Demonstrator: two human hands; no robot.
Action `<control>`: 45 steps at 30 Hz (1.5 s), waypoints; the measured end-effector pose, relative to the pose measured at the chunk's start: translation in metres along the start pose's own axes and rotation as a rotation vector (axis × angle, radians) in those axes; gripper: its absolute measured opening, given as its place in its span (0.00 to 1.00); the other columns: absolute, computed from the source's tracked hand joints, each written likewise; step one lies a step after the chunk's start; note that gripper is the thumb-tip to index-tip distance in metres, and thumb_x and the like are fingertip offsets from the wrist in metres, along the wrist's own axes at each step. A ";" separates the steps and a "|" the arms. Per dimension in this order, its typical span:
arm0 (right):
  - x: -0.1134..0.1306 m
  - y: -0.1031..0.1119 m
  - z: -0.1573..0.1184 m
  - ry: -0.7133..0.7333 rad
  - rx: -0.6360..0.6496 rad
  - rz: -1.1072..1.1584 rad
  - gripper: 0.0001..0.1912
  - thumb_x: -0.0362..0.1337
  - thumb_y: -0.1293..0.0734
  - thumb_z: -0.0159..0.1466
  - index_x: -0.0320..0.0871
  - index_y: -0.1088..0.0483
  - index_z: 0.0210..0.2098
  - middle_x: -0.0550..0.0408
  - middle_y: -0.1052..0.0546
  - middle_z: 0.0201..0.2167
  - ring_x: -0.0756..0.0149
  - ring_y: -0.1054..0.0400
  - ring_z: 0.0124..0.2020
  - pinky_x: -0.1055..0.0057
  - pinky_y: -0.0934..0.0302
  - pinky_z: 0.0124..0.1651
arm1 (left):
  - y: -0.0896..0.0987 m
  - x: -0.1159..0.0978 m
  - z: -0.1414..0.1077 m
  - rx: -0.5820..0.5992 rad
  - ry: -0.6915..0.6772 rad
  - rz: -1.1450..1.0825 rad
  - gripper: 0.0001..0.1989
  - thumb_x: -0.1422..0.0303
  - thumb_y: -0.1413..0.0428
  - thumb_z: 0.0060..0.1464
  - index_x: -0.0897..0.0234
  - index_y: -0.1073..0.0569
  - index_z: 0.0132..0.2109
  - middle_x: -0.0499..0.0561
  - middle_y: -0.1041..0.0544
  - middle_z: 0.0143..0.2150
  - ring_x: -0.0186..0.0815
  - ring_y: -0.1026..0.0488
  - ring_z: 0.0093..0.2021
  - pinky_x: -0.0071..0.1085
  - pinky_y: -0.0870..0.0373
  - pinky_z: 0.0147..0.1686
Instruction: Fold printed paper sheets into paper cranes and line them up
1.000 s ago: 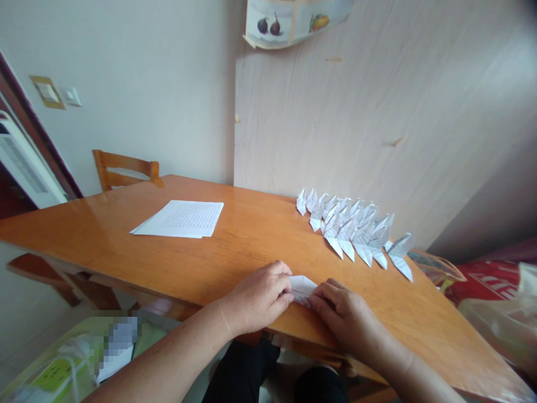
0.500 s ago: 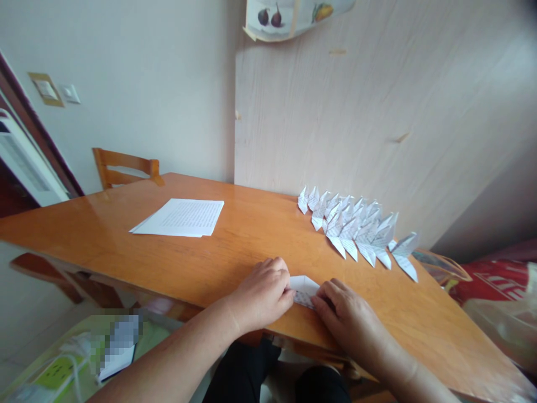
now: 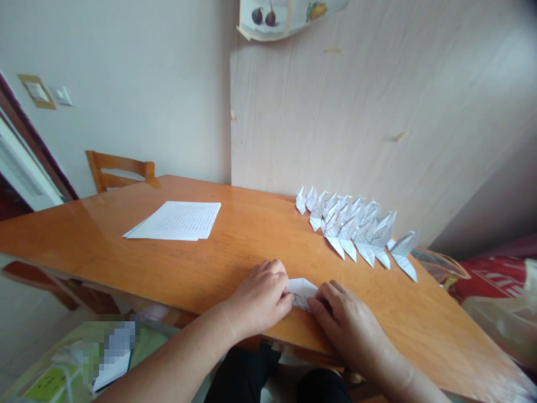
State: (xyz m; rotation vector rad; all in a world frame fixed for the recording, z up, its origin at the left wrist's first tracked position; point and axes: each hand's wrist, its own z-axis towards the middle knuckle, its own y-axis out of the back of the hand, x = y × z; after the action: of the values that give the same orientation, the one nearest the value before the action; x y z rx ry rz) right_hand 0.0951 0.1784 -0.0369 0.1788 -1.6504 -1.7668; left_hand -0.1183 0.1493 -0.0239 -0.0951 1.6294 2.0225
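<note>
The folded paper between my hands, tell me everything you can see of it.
The folded paper is small and white, plain across its far part, with dark print nearer you. Its far edge slopes down at the right. It appears to lie on the table, near the front edge. Your left hand holds one end, your right hand the other, hiding both ends.

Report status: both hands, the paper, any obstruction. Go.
Left hand and right hand holding folded paper, one at each end. Paper by near edge of table. Nothing seen in the way; paper stack and folded pieces sit apart.
</note>
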 end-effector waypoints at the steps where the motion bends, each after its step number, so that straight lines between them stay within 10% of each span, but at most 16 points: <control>1: 0.000 -0.001 0.000 -0.001 -0.005 -0.013 0.12 0.42 0.41 0.72 0.46 0.37 0.31 0.54 0.29 0.32 0.60 0.33 0.36 0.65 0.43 0.38 | 0.001 -0.001 0.000 0.008 0.004 0.001 0.07 0.71 0.45 0.57 0.63 0.33 0.30 0.52 0.31 0.40 0.40 0.32 0.43 0.34 0.34 0.43; 45: -0.004 -0.007 0.002 -0.012 -0.012 0.022 0.09 0.39 0.35 0.67 0.46 0.36 0.31 0.56 0.28 0.32 0.63 0.32 0.33 0.68 0.44 0.34 | 0.004 -0.002 0.000 0.053 0.066 -0.086 0.06 0.70 0.42 0.57 0.61 0.33 0.34 0.50 0.31 0.41 0.40 0.34 0.46 0.35 0.36 0.44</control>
State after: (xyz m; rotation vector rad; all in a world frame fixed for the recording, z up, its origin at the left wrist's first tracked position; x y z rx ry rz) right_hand 0.0937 0.1821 -0.0444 0.1443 -1.6436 -1.7645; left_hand -0.1188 0.1483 -0.0193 -0.2111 1.6889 1.9292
